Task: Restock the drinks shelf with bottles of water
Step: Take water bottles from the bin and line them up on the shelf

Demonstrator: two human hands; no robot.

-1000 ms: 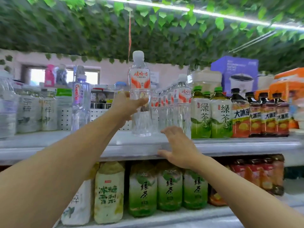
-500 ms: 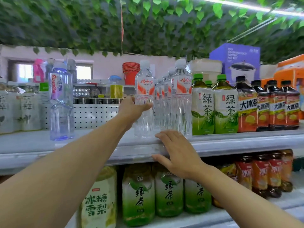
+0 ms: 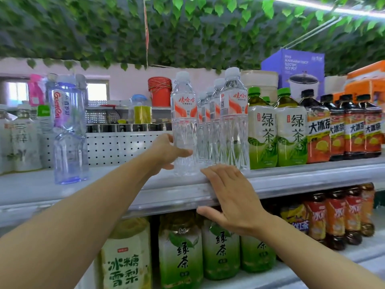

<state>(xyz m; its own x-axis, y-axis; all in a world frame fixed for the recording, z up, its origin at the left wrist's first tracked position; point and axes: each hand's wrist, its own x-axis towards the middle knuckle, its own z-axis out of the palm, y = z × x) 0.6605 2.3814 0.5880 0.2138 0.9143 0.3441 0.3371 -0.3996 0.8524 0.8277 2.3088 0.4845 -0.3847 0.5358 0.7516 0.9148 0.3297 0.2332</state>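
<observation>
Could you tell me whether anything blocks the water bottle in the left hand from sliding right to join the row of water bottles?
Nothing visible does. The left hand holds the water bottle upright at the shelf front, just left of the row of water bottles. The right hand rests on the shelf edge below, out of its path.

Green tea bottles, red buckets

White upper shelf bears water bottles, green tea bottles (upright), dark tea bottles.
</observation>
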